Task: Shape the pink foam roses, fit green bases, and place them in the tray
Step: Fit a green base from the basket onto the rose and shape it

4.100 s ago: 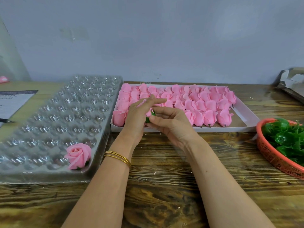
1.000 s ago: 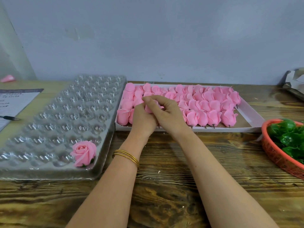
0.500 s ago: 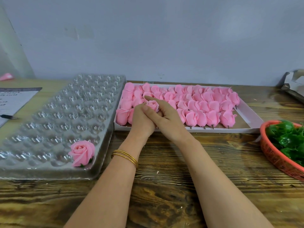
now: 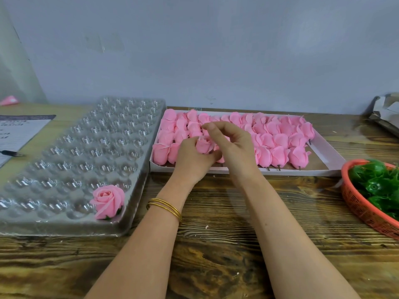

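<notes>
My left hand (image 4: 190,159) grips a pink foam rose (image 4: 204,145) from below, just in front of the white box (image 4: 323,152) of unshaped pink roses. My right hand (image 4: 233,145) is over the rose with curled fingers, its fingertips at the petals; whether it pinches a petal I cannot tell. A green base on this rose is hidden by my fingers. One finished rose (image 4: 109,200) with a green base sits in a near-right pocket of the clear plastic tray (image 4: 64,160). An orange basket (image 4: 362,203) at the right holds green bases (image 4: 375,184).
The wooden table (image 4: 226,244) shows bare planks in front of the tray and box. A paper sheet (image 4: 19,130) with a pen (image 4: 11,153) lies at the far left. Crumpled packaging (image 4: 386,113) sits at the back right against the grey wall.
My right hand's fingers have lifted from around the rose to above its petals. The rose now shows more openly in my left hand. The tray rose has stayed in place.
</notes>
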A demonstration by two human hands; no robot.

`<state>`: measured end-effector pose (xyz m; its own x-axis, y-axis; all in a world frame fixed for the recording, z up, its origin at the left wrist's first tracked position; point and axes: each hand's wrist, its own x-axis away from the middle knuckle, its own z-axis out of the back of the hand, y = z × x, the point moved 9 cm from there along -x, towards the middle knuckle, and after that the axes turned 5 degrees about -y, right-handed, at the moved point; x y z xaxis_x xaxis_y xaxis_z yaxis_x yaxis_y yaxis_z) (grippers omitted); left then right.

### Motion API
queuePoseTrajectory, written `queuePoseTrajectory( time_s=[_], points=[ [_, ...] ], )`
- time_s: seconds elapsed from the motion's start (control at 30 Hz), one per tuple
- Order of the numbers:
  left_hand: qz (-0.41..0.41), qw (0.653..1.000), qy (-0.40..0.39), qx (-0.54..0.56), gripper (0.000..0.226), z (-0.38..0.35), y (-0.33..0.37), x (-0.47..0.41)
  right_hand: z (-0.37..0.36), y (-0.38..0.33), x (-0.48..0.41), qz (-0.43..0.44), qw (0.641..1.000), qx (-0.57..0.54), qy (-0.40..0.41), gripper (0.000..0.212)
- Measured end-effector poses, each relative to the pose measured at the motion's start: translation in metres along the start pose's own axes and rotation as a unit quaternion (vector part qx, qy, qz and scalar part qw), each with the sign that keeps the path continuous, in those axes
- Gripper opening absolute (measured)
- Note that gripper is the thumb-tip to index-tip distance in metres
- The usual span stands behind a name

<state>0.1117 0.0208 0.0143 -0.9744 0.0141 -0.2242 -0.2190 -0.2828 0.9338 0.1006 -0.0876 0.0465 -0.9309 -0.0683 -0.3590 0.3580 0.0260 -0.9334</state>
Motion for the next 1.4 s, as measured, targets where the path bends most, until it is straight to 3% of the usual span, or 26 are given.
queuePoseTrajectory(
  time_s=[0.37,0.67,0.87,1.1,1.4],
  points=[
    [-0.026,0.999,-0.037,-0.009,0.034,-0.005,0.005,0.000,-0.010,-0.003,0.002,0.010,0.999,0.021,-0.036,0.018],
    [-0.037,0.999,-0.003,-0.038,0.038,-0.001,0.007,0.000,-0.011,0.003,0.001,0.004,0.999,0.035,-0.038,0.014],
    [-0.044,0.994,0.005,-0.096,0.015,-0.002,0.006,-0.002,-0.010,0.003,0.002,0.007,0.997,0.071,-0.021,0.008],
    [-0.027,0.994,-0.001,-0.102,0.039,0.000,0.006,-0.002,-0.013,0.003,0.003,0.013,0.996,0.075,-0.035,0.017],
    [-0.008,0.998,0.016,-0.068,0.038,0.002,0.005,0.001,-0.016,0.007,0.005,-0.033,0.997,-0.007,-0.067,0.029]
  ],
)
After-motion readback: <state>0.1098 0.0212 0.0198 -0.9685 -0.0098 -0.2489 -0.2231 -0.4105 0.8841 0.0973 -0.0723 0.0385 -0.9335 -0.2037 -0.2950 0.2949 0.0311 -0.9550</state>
